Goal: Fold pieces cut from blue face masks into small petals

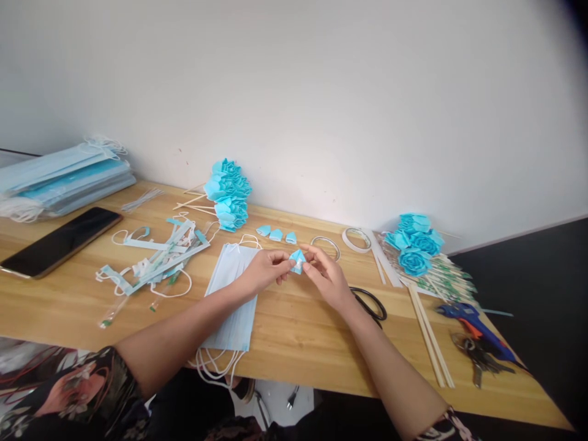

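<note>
Between my two hands, above the middle of the table, is a small folded blue petal point(297, 261) with a pointed top and a whitish patch. My left hand point(266, 269) pinches its left side between thumb and fingers. On its right side, the thumb and fingertips of my right hand point(327, 275) grip it as well. Just beyond lie several similar petals, one of them a folded blue petal point(275, 235), in a short row. Under my left forearm rest light-blue face masks point(232, 306) with white ear loops hanging over the table's front edge.
Mask scraps point(160, 257) and a phone point(59, 242) lie left, near a mask stack point(68, 177). Blue fabric flowers point(228, 195) lie at the back, more flowers point(416, 245) right. Tape rolls point(356, 240), black-handled scissors point(371, 303), sticks point(429, 337), a glue gun point(478, 327) and keys point(478, 358) surround my right arm.
</note>
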The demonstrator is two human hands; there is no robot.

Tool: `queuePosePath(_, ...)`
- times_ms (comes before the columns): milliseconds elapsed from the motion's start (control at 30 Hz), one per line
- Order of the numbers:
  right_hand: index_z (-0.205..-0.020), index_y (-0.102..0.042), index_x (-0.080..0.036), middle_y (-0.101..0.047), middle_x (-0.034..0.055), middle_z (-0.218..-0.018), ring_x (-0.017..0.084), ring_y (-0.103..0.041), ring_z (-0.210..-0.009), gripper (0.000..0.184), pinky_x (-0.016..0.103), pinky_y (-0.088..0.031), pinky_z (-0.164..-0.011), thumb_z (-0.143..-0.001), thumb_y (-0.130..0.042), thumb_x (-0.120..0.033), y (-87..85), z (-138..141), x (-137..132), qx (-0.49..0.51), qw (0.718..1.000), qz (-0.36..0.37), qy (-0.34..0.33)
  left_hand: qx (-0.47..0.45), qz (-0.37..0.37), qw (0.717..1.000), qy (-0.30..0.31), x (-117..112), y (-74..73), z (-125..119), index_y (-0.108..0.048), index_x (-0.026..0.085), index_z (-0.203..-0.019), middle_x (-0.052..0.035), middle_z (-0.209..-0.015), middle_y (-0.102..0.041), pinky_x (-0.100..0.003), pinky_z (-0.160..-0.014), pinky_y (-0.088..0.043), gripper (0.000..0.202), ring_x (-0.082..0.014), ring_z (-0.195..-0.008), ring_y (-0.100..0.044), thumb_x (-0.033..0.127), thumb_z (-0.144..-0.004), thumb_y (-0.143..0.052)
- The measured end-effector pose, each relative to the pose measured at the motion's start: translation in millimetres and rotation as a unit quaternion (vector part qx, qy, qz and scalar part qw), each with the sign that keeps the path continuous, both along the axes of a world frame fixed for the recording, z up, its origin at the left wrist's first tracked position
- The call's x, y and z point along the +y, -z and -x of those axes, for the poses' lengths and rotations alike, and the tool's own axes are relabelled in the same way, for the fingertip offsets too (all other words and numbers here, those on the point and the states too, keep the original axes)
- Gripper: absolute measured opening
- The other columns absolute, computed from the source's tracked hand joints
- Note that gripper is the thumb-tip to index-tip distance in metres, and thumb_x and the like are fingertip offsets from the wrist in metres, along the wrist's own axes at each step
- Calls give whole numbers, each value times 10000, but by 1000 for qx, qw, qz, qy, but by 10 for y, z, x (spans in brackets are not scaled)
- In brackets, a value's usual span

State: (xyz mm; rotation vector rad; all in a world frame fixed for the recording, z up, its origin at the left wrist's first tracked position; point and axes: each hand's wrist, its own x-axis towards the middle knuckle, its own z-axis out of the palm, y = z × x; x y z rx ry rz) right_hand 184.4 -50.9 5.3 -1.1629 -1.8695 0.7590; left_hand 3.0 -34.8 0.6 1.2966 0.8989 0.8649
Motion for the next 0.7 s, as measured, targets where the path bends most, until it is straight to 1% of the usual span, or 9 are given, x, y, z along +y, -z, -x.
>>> queuePosePath(67, -1152, -553, -234, -629, 35, -901, 158, -618, -763, 277, 290, -525, -665, -881, -506, -271, -5, -7, -1, -11, 999, -38, 19, 2, -4, 1000, -4, -2, 4, 0, -552, 154, -620, 22, -517, -516, -205, -472, -375, 300, -80, -474, -467, 423, -738, -611)
queuePosePath(133, -1075, -580, -226, -633, 40, -899, 172, -614, -807, 214, 315, -519, -711, -870, -519, -243, -14, -24, 4, -45, 992, -112, 46, 3, -1, 1000, -14, -1, 5, 1, -555, 153, -630, 23, -519, -516, -204, -473, -375, 297, -80, -476, -470, 423, -743, -607)
queuePosePath(233, -967, -614, -225, -650, 47, -883, 195, -593, -836, 139, 352, -494, -755, -836, -572, -208, -34, -42, 13, -124, 964, -229, 49, 4, 0, 1000, -29, 3, 3, 3, -550, 155, -626, 23, -514, -514, -203, -473, -373, 301, -80, -475, -468, 425, -746, -607)
queuePosePath(300, -946, -632, -227, -662, 48, -879, 202, -582, -842, 130, 359, -481, -765, -824, -600, -196, -44, -38, 12, -166, 946, -278, 36, 5, 0, 1000, -31, 4, 4, 2, -544, 155, -620, 23, -509, -516, -202, -470, -370, 307, -78, -468, -463, 428, -747, -606)
queuePosePath(367, -953, -646, -229, -669, 49, -876, 201, -578, -838, 136, 354, -478, -757, -826, -610, -195, -50, -26, 7, -191, 934, -299, 31, 6, 1, 1000, -27, 4, 8, 0, -543, 153, -619, 22, -504, -517, -201, -465, -368, 311, -76, -462, -459, 431, -744, -604)
queuePosePath(433, -944, -656, -231, -670, 48, -858, 198, -578, -822, 124, 347, -478, -741, -835, -608, -196, -53, -15, 1, -202, 929, -308, 32, 10, 0, 1000, -23, 4, 14, -2, -543, 151, -617, 22, -503, -517, -199, -462, -369, 313, -74, -461, -458, 432, -739, -606)
queuePosePath(700, -887, -640, -219, -670, 35, -824, 184, -571, -784, 104, 325, -456, -708, -855, -574, -146, -57, -12, -3, -197, 933, -302, 17, 19, -24, 999, -8, 17, 40, -3, -539, 145, -619, 28, -502, -512, -193, -453, -371, 312, -70, -456, -458, 428, -731, -602)
